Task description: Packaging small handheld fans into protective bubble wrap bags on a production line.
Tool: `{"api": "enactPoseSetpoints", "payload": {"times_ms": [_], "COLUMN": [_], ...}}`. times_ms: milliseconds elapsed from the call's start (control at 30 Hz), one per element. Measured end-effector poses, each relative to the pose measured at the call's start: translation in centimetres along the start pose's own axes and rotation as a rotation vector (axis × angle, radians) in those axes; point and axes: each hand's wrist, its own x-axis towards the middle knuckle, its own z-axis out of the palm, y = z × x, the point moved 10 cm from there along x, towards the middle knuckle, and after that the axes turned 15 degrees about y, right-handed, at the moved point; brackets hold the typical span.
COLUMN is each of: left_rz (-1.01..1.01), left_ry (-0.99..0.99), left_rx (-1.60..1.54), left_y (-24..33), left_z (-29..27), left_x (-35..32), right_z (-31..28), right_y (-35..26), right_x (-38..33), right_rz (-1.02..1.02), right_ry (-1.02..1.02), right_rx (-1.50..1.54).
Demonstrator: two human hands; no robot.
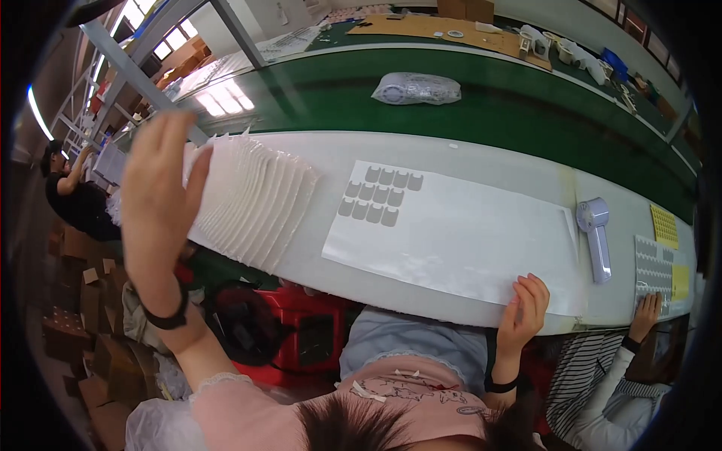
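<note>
My left hand is raised at the left, fingers stretched and thumb apart, with nothing visible in it. It covers part of a fanned stack of clear plastic bags on the pale tabletop. A white backing sheet lies flat in the middle, with several grey stickers grouped at its upper left. Over the sheet's near right edge is my right hand, its fingers loosely bent and holding nothing I can see. To the right of the sheet lies a lavender handheld fan.
A wrapped object in clear plastic rests on the green conveyor belt beyond the table. At the right, a co-worker's hand touches another sticker sheet. Metal posts stand at the left. Cardboard boxes fill the floor there.
</note>
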Motion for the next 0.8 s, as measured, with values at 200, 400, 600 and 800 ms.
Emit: {"api": "enactPoseSetpoints", "payload": {"times_ms": [200,400,600,800], "left_rz": [-0.154,-0.165,0.151,0.189], "left_ry": [-0.251,-0.06,-0.298,-0.392], "left_rx": [-0.32,-0.123,0.177,0.13], "left_y": [1.1,2.9,-0.9,6.6], "left_z": [10.3,15.7,26.7,18.3], "left_x": [-10.7,-17.2,-26.7,-16.8], "right_z": [-0.2,-1.5,-2.6,-2.5], "right_y": [-1.0,-0.9,-1.3,-1.4], "right_x": [1.0,1.1,0.2,0.1], "right_rz": [-0.025,-0.1,-0.094,-0.122], "right_ry": [-0.001,0.063,0.171,0.157], "right_rx": [0.011,0.037,0.016,0.024]}}
